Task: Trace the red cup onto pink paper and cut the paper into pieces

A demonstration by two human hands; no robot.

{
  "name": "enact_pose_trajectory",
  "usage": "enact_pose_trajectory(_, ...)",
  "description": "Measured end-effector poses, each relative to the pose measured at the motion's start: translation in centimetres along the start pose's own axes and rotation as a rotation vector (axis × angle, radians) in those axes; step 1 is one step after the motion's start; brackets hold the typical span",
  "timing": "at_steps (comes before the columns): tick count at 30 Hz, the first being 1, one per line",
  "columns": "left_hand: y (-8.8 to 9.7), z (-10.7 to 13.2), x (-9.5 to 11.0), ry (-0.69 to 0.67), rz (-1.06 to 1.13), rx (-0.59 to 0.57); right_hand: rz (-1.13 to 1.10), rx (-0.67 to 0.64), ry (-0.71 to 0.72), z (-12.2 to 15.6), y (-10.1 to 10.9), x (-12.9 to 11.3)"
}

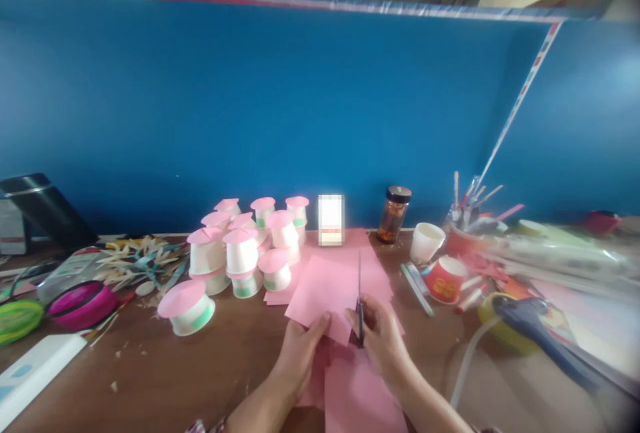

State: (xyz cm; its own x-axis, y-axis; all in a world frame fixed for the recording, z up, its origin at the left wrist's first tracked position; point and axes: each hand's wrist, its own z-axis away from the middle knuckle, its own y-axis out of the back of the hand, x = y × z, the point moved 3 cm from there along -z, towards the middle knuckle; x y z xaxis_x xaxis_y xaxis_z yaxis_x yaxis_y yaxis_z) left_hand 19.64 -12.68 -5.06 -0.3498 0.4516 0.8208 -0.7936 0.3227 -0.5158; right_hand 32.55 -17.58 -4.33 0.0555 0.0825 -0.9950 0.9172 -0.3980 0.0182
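Observation:
My left hand pinches the lower edge of a square pink paper sheet, thumb on top. In my right hand is a pair of scissors, its blades pointing away from me at the sheet's right side. Whether the blades are cutting the paper I cannot tell. Beneath lie larger pink sheets, and more pink paper lies under my wrists. To the left stand several white paper cups with pink paper cone tops, some stacked.
A lidded jar of brown liquid stands behind. At right are a white cup, a red cup, a pot of brushes and a blue glue gun. At left lie paper strips and a magenta round case.

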Motion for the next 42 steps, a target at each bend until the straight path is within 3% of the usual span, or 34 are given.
enact_pose_trajectory(21,-0.08,0.05,0.11,-0.015,0.055,-0.011,-0.008,0.016,-0.027,-0.01,-0.15,-0.4)
enact_pose_trajectory(36,0.27,0.14,0.31,0.004,-0.049,0.029,-0.008,0.041,-0.038,-0.01,-0.15,-0.49)
enact_pose_trajectory(42,0.21,0.05,0.28,-0.034,0.015,0.016,-0.011,0.049,-0.064,0.1,0.04,0.34)
